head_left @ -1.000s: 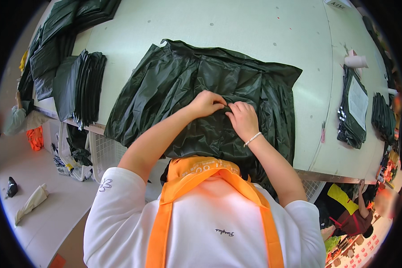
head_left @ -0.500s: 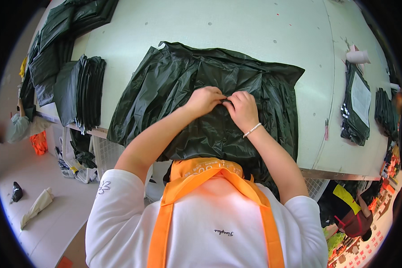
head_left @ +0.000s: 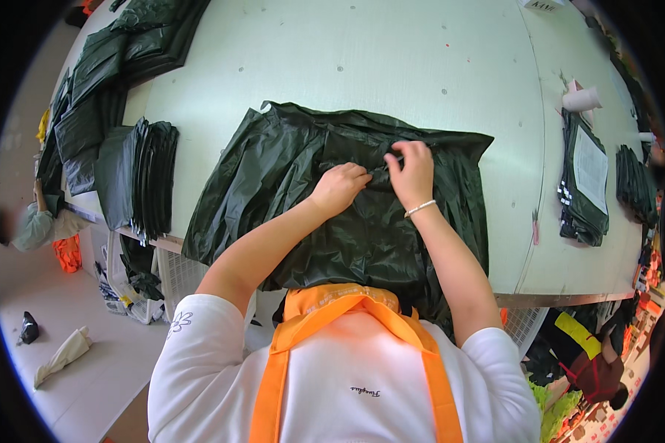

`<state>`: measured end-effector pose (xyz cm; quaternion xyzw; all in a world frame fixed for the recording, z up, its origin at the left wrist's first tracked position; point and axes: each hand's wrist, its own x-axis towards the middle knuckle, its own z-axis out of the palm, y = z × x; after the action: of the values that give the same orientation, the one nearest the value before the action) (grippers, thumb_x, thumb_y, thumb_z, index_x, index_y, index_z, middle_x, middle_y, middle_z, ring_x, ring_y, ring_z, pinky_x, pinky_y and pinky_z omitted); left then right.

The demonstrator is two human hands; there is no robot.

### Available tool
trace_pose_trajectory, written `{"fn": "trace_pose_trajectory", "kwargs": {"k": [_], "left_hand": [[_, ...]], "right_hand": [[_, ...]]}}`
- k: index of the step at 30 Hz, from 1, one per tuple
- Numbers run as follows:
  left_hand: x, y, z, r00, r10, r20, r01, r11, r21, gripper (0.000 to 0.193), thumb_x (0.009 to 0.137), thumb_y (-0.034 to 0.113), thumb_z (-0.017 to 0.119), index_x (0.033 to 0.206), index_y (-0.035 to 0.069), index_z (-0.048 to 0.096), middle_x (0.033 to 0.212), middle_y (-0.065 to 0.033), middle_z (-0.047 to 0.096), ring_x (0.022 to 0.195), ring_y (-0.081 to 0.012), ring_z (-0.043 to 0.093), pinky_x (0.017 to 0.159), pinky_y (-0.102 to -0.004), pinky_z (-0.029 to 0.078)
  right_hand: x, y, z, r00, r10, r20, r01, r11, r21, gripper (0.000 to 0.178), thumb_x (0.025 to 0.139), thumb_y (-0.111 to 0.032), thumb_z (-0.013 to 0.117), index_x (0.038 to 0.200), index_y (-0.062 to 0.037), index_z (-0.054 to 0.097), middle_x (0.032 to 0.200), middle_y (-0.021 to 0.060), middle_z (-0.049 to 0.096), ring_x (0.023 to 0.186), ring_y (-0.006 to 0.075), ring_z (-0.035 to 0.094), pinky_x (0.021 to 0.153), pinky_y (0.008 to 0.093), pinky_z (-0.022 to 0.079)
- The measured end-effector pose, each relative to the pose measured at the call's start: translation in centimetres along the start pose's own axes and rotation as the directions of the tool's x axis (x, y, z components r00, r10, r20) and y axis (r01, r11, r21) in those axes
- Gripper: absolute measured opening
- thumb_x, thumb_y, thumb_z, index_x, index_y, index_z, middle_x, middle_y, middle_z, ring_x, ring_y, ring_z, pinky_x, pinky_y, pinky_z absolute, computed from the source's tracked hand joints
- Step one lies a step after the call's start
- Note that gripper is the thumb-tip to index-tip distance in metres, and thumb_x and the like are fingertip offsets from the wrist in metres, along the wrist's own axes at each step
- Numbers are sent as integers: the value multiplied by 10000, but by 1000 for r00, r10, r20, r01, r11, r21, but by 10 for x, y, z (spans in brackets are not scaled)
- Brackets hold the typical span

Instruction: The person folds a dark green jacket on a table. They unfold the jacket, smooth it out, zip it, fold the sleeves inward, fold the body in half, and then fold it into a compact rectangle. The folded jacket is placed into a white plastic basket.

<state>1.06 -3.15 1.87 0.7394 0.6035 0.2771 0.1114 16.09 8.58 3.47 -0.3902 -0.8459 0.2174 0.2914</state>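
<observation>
A dark green, shiny garment [head_left: 273, 177] with gathered folds lies spread on the table in front of me, its near part hanging over the edge toward my waist. My left hand [head_left: 340, 187] pinches a fold of it near the middle, fingertips closed on the cloth. Just to the right and a little farther off, my right hand [head_left: 412, 171] is lifted, with thumb and curled fingers apart and nothing seen between them. A beaded bracelet [head_left: 421, 209] circles that wrist.
The pale green table [head_left: 391, 66] bears dark folded stacks [head_left: 151, 177] at left and a larger dark pile [head_left: 89, 125] beyond. Right of the garment lie small snips [head_left: 536, 227], a bundle with a paper sheet [head_left: 590, 164] and a white cone [head_left: 582, 99]. Two other people work at the sides.
My right hand has parted from my left, moving slightly away and opening its fingers. The left hand stays pinched on the cloth. The whole view has shifted a little.
</observation>
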Motion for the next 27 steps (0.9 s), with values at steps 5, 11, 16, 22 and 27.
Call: {"fn": "trace_pose_trajectory", "kwargs": {"k": [5, 11, 16, 22, 27], "left_hand": [[9, -10, 4, 1000, 12, -29, -10, 998, 69, 223, 730, 76, 604, 946, 47, 649, 923, -93, 592, 900, -269, 575, 768, -366, 480], [-3, -4, 13, 998, -51, 45, 49, 998, 45, 216, 744, 120, 635, 950, 60, 654, 939, -72, 607, 887, -251, 582, 774, -342, 482], [-7, -2, 12, 993, -83, 79, 81, 996, 27, 215, 752, 131, 645, 957, 69, 658, 952, -55, 618, 904, -240, 584, 774, -340, 486], [10, -9, 5, 968, -165, 186, 189, 975, -120, 195, 738, 165, 670, 923, 106, 681, 930, -52, 622, 922, -237, 593, 774, -361, 490], [19, -38, -3, 908, -232, 350, 348, 883, -317, 215, 746, 174, 692, 936, 74, 703, 903, -104, 673, 853, -256, 638, 771, -352, 498]], "right_hand": [[55, 3, 21, 996, 66, 63, -71, 994, 79, 159, 763, -188, 660, 877, -79, 647, 910, 109, 636, 891, 319, 565, 804, 419, 419], [37, 17, 53, 972, -56, 227, 7, 978, 209, 96, 786, -83, 589, 862, -59, 642, 908, 88, 634, 881, 292, 575, 773, 396, 447], [37, 6, 35, 869, -413, 274, 385, 910, 154, 137, 760, -81, 606, 886, -46, 645, 970, 87, 619, 976, 262, 557, 862, 368, 429], [35, 9, 24, 898, -325, 295, 313, 946, 88, 111, 786, -125, 613, 875, -62, 633, 997, 64, 593, 1021, 247, 538, 909, 372, 389], [-6, -17, -4, 878, -210, 430, 201, 977, 67, 171, 778, -158, 640, 919, -65, 619, 957, 72, 602, 962, 259, 555, 835, 368, 433]]}}
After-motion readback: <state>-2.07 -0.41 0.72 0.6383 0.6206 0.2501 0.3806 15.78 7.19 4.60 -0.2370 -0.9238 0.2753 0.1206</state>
